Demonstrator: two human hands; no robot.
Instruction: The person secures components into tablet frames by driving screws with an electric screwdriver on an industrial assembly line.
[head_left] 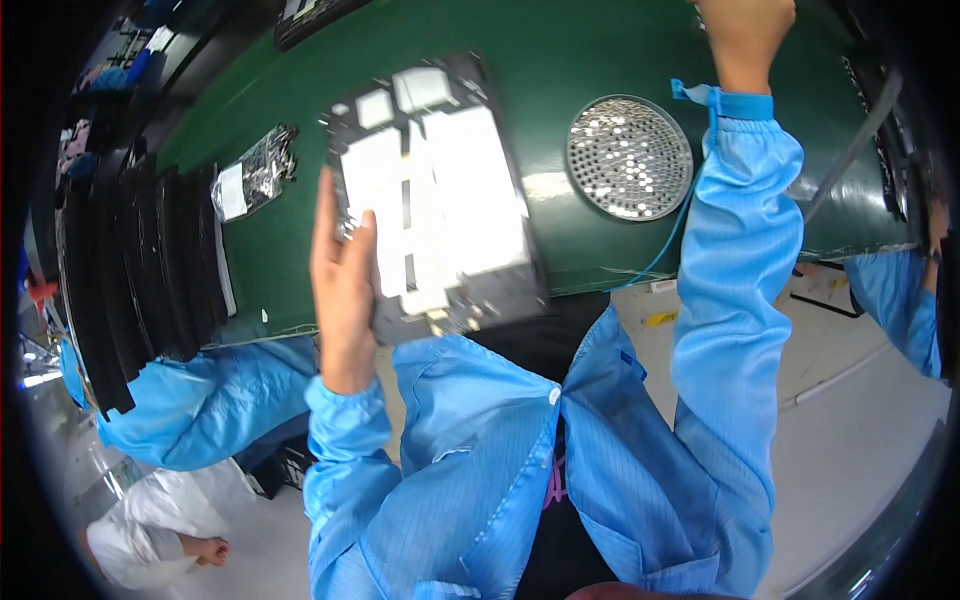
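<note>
My left hand (345, 268) grips the left edge of a black tablet housing (505, 310), which is tilted and held up over the near edge of the green table. Bright white rectangular panels (470, 190) cover most of the housing's upper face; motion blurs its details. My right hand (745, 35) reaches to the far right and is cut off by the top of the picture. Its fingers look curled, with a bit of something grey beside them that I cannot make out. A blue wrist strap (745, 106) circles my right wrist, and its cord runs down toward the table edge.
A round dish of small shiny pieces (630, 158) stands on the green table (555, 60) right of the housing. At left are a clear bag of parts (258, 172) and a row of black panels (140, 265). Co-workers in blue (215, 395) sit on both sides.
</note>
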